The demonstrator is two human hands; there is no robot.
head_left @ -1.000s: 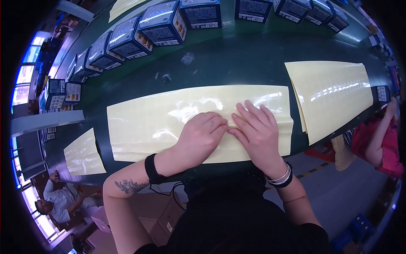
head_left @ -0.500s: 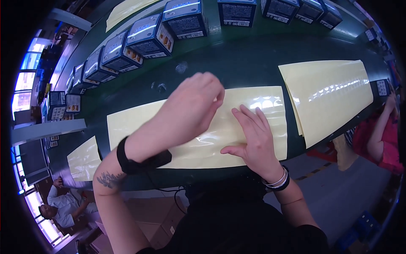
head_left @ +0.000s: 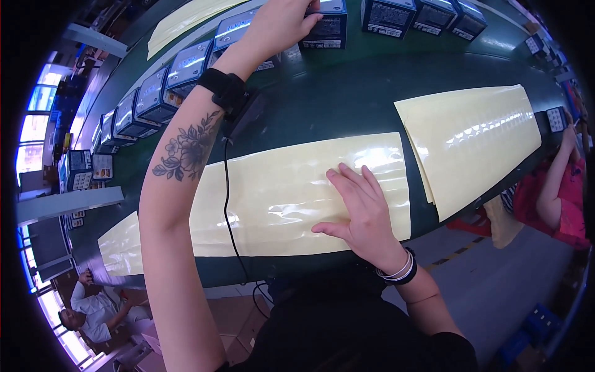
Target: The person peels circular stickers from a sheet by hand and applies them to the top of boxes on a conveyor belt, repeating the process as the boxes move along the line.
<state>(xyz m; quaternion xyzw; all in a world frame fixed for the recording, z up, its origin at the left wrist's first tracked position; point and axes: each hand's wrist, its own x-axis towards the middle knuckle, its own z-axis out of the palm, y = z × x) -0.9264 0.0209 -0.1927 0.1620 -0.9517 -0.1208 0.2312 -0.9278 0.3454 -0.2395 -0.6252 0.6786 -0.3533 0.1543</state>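
Note:
My right hand (head_left: 365, 223) lies open, its fingers spread on a pale yellow glossy sheet (head_left: 279, 186) across the near side of the dark green table. My left hand (head_left: 282, 25) is stretched far forward to a dark blue box (head_left: 323, 34) in the row at the back. Its thumb overlaps the box's upper left part, and the top of the picture cuts off most of its fingers, so I cannot tell whether they grip. A black wristband device (head_left: 224, 90) with a thin cable (head_left: 228, 198) sits on my left wrist; the cable hangs down over the sheet.
Several more blue boxes (head_left: 388, 17) form a curved row along the back. Stacked yellow sheets (head_left: 471, 142) lie to the right, a smaller sheet (head_left: 121, 248) to the left. A person in pink (head_left: 551, 198) stands at far right; another person (head_left: 99, 310) sits at lower left.
My left hand has gone from above the middle of the yellow sheet forward to the boxes at the back, its arm now extended. My right hand stays spread on the sheet. The view has shifted slightly.

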